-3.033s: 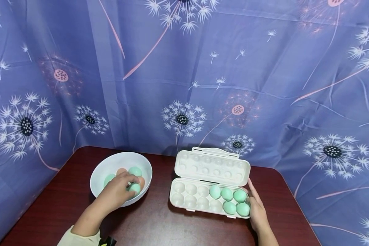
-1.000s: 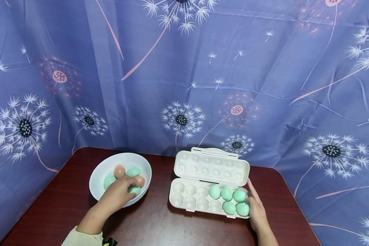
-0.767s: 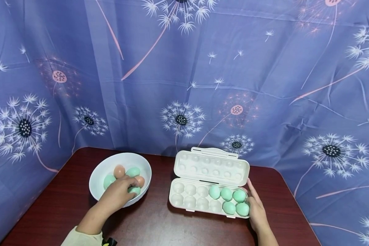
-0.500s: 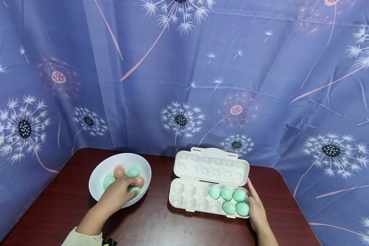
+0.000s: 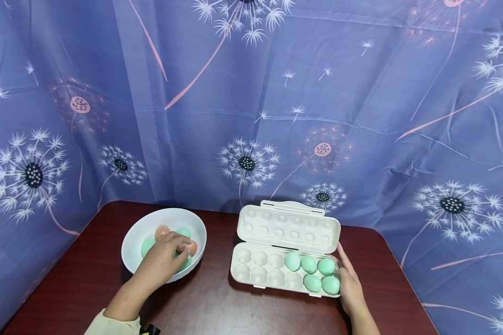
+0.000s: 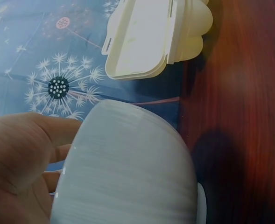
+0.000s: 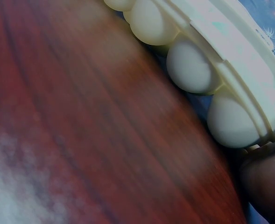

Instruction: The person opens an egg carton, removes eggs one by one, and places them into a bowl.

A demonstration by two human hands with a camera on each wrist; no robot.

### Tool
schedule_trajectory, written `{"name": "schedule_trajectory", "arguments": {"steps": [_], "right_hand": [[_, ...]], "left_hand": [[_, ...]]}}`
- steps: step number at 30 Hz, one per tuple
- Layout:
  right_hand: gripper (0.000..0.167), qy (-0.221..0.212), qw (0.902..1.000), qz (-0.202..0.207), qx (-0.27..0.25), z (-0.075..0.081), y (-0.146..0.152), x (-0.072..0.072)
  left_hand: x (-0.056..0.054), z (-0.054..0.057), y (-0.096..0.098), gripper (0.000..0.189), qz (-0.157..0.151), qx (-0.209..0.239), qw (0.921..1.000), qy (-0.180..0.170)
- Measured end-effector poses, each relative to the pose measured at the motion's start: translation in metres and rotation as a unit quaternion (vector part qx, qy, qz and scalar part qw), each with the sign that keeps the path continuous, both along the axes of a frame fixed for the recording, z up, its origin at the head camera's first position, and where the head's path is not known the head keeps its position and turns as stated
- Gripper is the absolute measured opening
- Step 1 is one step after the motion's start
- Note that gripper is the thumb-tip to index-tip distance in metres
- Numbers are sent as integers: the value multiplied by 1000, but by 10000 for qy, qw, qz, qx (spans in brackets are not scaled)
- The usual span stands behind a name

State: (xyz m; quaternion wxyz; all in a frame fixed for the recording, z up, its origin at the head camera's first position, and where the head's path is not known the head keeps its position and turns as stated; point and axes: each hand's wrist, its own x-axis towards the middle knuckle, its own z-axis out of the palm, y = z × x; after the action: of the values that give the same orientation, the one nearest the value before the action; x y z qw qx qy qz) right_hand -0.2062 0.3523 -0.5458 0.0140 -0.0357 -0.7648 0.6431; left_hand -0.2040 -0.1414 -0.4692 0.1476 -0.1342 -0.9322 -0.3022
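Note:
My left hand (image 5: 161, 256) is inside the white bowl (image 5: 134, 232), fingers bent over the eggs. Its thumb crosses above a green egg (image 5: 186, 263), with the fingertips close to a brown egg (image 5: 191, 248); nothing shows lifted between them. Another brown egg (image 5: 162, 231) and more green eggs (image 5: 184, 232) lie around the hand, partly covered by it. At the right, my right hand (image 5: 352, 288) grips the end of an opened white egg box (image 5: 251, 279). Several green eggs (image 5: 308, 264) fill the cups at that end; those towards the left hold none.
Both containers stand on a dark red wooden table (image 5: 218, 311), with a gap between them. The box's lid (image 5: 289, 228) leans back near a blue curtain (image 5: 251, 93) printed with dandelions. In the left wrist view the bowl's outer wall (image 6: 128, 163) hides most of the fingers.
My left hand reached round the green egg earlier; now its thumb has shifted up across that egg and the fingers have moved up slightly. The right hand and egg box have not moved.

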Motion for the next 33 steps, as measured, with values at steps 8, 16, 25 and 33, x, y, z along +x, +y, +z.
{"name": "schedule_trajectory", "arguments": {"steps": [8, 16, 25, 33], "right_hand": [[74, 83, 10000, 3, -6, -1, 0, 2], [73, 82, 10000, 18, 41, -2, 2, 0], [73, 58, 10000, 20, -5, -2, 2, 0], [73, 68, 10000, 21, -26, -4, 2, -1]], "left_hand": [[2, 0, 8, 28, -73, 317, 9978, 575], [5, -9, 30, 41, -366, 4, 9902, 1346], [7, -8, 45, 44, -530, -68, 9918, 1164], [6, -4, 62, 44, -672, -141, 9930, 961]]}}
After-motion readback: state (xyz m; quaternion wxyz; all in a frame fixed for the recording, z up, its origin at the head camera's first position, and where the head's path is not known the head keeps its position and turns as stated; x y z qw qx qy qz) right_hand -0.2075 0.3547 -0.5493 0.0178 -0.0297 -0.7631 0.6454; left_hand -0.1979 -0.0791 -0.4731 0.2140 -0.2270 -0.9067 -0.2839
